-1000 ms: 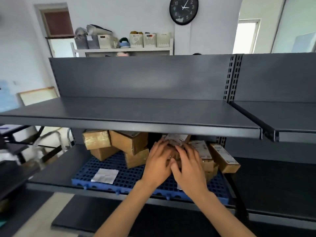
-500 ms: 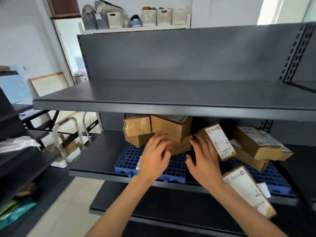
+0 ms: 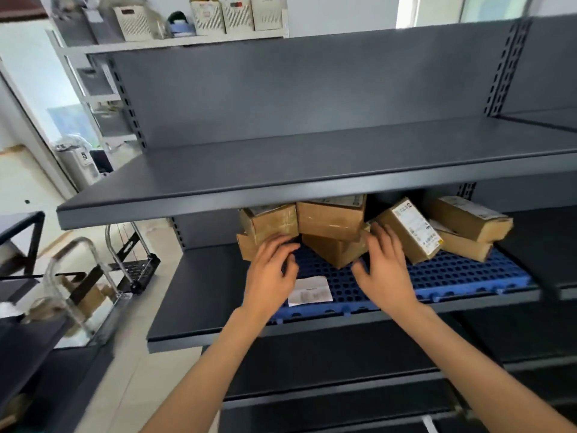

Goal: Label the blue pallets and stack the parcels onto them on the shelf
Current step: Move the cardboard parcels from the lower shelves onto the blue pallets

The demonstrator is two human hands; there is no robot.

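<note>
A blue perforated pallet (image 3: 452,275) lies on the dark middle shelf (image 3: 199,295), with a white label (image 3: 309,290) near its front left. Several brown cardboard parcels are piled on it: a left stack (image 3: 268,225), a middle stack (image 3: 332,225), a tilted parcel with a white sticker (image 3: 409,231) and two more on the right (image 3: 468,226). My left hand (image 3: 271,270) rests with curled fingers against the bottom left parcel. My right hand (image 3: 385,270) has spread fingers beside the lower middle parcel (image 3: 335,253). Neither hand holds anything.
The upper shelf (image 3: 281,179) overhangs the parcels and hides their tops. A metal trolley (image 3: 93,276) stands on the floor at left. Another dark rack (image 3: 18,239) is at the far left. White baskets (image 3: 218,14) sit on a shelf behind.
My view has shifted left and down. Both hands left the tilted right parcel and moved left, now flanking the left and middle stacks. The parcel seen falling at lower right is out of view.
</note>
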